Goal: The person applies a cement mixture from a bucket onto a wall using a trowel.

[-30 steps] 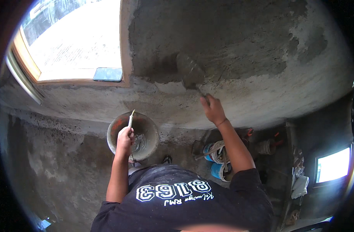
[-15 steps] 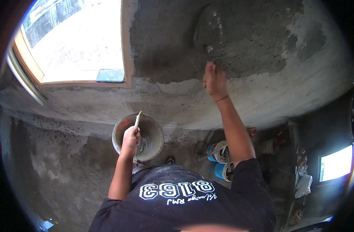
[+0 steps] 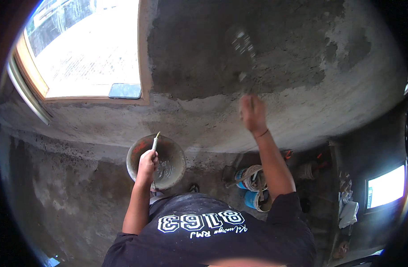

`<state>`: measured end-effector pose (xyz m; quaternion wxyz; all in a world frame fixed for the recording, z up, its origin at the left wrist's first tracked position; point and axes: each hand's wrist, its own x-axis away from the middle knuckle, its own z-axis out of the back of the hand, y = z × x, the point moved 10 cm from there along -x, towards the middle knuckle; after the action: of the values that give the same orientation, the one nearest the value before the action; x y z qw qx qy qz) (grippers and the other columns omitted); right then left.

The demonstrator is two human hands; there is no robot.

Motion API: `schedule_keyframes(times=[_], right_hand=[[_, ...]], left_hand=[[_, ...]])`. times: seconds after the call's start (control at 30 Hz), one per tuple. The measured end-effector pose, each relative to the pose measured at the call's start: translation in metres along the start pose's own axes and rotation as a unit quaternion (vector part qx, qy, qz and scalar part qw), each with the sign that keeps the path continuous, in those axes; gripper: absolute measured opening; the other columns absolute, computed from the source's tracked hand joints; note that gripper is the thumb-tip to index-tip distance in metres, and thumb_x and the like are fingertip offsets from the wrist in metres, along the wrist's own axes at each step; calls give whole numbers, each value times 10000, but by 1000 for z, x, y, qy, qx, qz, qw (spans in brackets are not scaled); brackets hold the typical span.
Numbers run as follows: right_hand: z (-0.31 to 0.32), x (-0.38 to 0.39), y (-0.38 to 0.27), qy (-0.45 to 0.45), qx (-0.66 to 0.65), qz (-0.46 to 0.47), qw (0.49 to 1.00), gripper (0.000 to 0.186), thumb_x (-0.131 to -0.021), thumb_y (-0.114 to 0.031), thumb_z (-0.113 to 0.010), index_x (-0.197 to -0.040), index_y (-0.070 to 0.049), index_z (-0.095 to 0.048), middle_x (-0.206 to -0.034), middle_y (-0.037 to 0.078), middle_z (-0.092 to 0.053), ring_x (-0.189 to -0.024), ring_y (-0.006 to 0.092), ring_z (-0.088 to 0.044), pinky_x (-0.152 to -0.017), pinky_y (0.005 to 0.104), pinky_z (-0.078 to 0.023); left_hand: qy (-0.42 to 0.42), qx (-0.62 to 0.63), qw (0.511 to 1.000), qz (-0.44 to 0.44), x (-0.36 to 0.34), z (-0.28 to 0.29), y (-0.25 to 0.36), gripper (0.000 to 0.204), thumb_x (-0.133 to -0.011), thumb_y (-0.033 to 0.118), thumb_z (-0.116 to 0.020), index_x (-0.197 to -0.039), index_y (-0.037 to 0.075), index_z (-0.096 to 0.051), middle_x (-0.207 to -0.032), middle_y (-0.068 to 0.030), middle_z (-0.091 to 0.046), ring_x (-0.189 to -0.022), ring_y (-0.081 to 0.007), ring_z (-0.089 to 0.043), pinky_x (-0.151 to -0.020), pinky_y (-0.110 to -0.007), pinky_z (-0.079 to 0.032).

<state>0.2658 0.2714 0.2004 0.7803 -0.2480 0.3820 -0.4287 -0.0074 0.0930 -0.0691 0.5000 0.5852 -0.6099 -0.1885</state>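
Note:
My right hand [image 3: 253,113] is closed around the handle of a trowel [image 3: 243,44] in front of the wall. Motion smears the blade, which catches light over the dark, damp plaster [image 3: 190,58]. I cannot tell whether it touches the surface. Lower and to the left, my left hand [image 3: 148,163] grips a thin pale stick-like tool [image 3: 155,143] with a yellowish tip pointing up. What kind of tool it is cannot be made out. Beneath that hand stands a round grey basin [image 3: 179,167] with some wet grey material inside.
A window with a wooden frame [image 3: 145,58] is at the upper left, with a phone [image 3: 125,91] on its sill. To the right of my body stand two blue-and-white buckets [image 3: 250,200], the farther one holding tools. A bright opening [image 3: 386,187] shows at the far right.
My right hand has come down the wall toward me with the trowel. The left hand still holds the pale tool over the basin, and the view has shifted slightly.

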Motion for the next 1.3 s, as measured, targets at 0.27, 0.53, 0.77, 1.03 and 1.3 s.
schedule_keyframes(times=[0.27, 0.53, 0.77, 1.03, 1.3], right_hand=[[42, -69, -45, 67, -68, 36, 995, 518, -937, -530, -366, -691, -77, -419, -501, -1, -402, -418, 90, -437, -406, 259, -367], [32, -35, 45, 81, 42, -29, 995, 649, -892, -594, -404, -866, 40, -543, -524, 78, -487, -447, 183, -496, -465, 340, -398], [37, 28, 78, 104, 77, -63, 990, 660, -898, -574, -405, -929, 75, -523, -554, 114, -514, -475, 222, -523, -473, 348, -400], [41, 16, -19, 68, -60, 13, 996, 465, -931, -430, -452, -1023, 24, -496, -663, 99, -564, -556, 222, -554, -530, 353, -448], [16, -50, -21, 88, 123, 86, 985, 519, -939, -444, -415, -1090, 45, -503, -877, 215, -606, -736, 385, -600, -658, 440, -475]], left_hand=[[-11, 29, 999, 28, -1, -14, 0, 198, -901, 240, -442, -744, 123, -475, -538, 67, -331, -427, -53, -274, -405, -245, -195], [-7, 23, 1000, 12, 0, -12, 6, 211, -905, 253, -448, -741, 124, -481, -542, 61, -350, -422, -60, -281, -403, -246, -201], [-6, -13, 1000, 12, -5, -8, -2, 226, -900, 269, -453, -730, 124, -489, -544, 49, -365, -435, -72, -311, -410, -255, -230], [-12, 12, 999, 34, -8, -8, -7, 220, -902, 248, -442, -730, 115, -479, -534, 50, -350, -421, -69, -293, -398, -254, -212], [-43, 22, 998, 28, -9, -18, -5, 222, -906, 266, -454, -746, 113, -475, -532, 58, -333, -424, -62, -283, -401, -248, -195]])
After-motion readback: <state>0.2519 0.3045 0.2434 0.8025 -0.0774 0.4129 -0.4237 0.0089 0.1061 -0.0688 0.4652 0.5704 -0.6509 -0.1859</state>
